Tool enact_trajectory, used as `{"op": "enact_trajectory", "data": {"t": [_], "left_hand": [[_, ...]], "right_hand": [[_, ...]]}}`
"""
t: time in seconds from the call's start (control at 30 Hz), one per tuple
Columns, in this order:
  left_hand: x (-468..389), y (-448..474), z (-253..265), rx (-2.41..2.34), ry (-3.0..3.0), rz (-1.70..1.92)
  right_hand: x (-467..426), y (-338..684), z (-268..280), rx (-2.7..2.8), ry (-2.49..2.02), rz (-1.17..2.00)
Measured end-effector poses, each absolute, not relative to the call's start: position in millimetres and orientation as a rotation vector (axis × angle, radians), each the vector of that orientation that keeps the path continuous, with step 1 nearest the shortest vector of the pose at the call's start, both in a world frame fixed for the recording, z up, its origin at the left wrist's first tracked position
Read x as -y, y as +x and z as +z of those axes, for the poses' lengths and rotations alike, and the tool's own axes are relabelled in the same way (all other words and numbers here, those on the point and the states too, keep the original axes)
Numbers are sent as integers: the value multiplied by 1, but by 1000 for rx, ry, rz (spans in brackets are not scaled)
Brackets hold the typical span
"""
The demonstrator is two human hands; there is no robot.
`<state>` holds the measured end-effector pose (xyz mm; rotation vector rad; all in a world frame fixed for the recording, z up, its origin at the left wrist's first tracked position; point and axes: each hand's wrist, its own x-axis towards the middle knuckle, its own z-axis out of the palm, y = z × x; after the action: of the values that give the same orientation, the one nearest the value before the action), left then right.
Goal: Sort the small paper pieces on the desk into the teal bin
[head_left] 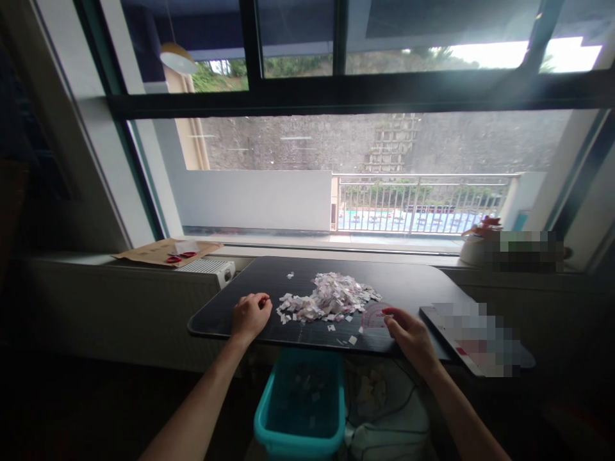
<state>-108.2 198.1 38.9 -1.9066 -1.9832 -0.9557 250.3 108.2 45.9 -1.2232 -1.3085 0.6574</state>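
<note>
Scraps (339,296): lay in a loose heap on the tabletop (218,316), between the hands, long axis roughly sideways. Protractor (373,316): clear, pink-marked, lay at the heap's near right edge, just left of the right hand (390,317), the nearer one. Right hand: was nearly closed, thumb and fingers pinching the protractor's right end. Left hand (252,315): rested loosely curled left of the heap, apart from it; whether it held anything could not be told.

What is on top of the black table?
A heap of small paper pieces, some scattered around it, plus a clear, red-marked sheet by the right hand. Pixelation hides most of the flat item at the right; anything under the heap is covered.
</note>
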Motion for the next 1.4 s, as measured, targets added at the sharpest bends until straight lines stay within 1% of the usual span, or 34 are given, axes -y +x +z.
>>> {"op": "enact_trajectory", "data": {"t": [0.17, 0.4, 0.5, 0.77, 1.4], "left_hand": [[-198, -108, 39, 1980, -1911, -951], [-199, -108, 38, 1979, -1910, -949], [-199, -108, 38, 1983, -1903, -950], [-198, -109, 38, 1990, -1905, -945], [-198, -109, 38, 1990, -1906, -940]], "right_hand": [[-108, 251, 44, 1346, -1207, 699], [-106, 251, 44, 1465, -1139, 889], [-108, 251, 43, 1494, -1138, 924], [-107, 253, 42, 1391, -1121, 906], [-105, 253, 45, 1420, -1124, 889]]}}
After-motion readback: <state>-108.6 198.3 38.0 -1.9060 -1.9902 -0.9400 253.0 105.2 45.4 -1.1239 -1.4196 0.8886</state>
